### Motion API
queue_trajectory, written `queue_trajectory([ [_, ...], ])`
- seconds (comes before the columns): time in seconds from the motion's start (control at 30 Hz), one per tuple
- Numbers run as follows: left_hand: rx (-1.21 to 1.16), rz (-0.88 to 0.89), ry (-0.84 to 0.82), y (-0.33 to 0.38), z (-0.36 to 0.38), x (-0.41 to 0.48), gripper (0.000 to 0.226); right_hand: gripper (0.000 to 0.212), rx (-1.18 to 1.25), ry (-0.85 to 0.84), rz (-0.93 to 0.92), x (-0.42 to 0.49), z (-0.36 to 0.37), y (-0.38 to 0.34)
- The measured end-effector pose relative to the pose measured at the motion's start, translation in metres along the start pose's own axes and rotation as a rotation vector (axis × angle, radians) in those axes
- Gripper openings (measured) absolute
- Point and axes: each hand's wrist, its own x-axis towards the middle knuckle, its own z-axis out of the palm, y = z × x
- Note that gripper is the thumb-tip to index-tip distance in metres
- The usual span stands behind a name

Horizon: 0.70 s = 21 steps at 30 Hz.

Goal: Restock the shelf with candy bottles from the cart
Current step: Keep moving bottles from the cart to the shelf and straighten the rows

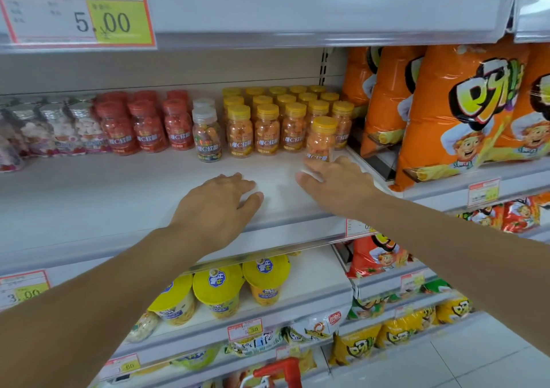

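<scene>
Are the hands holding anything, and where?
Nothing is gripped. Both are open: left hand over the shelf, right hand by the front yellow-capped bottle, contact unclear.

Pale tiled floor [482,358] lower right; beige back panel [178,69]; orange snack bags [464,104] right.

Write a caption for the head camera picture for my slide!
Restocking: the left hand and right hand reach onto the shelf, the right by the frontmost yellow-capped candy bottle.

Bright, even light is glinting on the glossy orange plastic snack bags [464,104]; the view's edges are bending and blurring
</scene>
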Motion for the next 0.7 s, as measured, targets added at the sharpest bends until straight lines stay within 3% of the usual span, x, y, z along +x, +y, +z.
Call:
queue_trajectory([
  [0.7, -0.015, 0.000, 0.048, 0.000, 0.001, -0.001, 0.047, 0.055, -0.090, 0.033, 0.121, 0.034, -0.001, 0.036],
])
